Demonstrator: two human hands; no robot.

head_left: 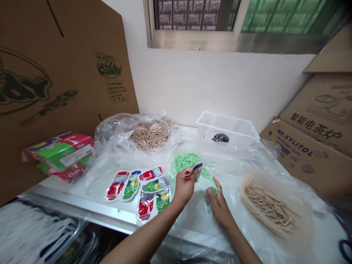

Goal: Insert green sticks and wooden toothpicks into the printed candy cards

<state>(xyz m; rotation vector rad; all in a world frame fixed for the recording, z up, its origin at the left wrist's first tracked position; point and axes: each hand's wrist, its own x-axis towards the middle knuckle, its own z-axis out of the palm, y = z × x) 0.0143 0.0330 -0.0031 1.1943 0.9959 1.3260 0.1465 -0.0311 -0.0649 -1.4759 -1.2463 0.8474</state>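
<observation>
Closed on a small red, white and blue packet [197, 171], my left hand [184, 186] is just in front of the pile of green sticks [185, 160]. My right hand [217, 201] is beside it on the right, its fingers curled around some green sticks [215, 190] with the index finger raised. Several red and green cola and lemon packets [132, 185] lie on the table to the left of my left hand, some overlapping.
A clear bag of brown sticks [150, 136] and a translucent bin [227, 132] stand at the back of the table [93, 198]. A tub of pale sticks [271, 207] is on the right. Stacked packs [64, 152] and cartons [302, 146] flank the table.
</observation>
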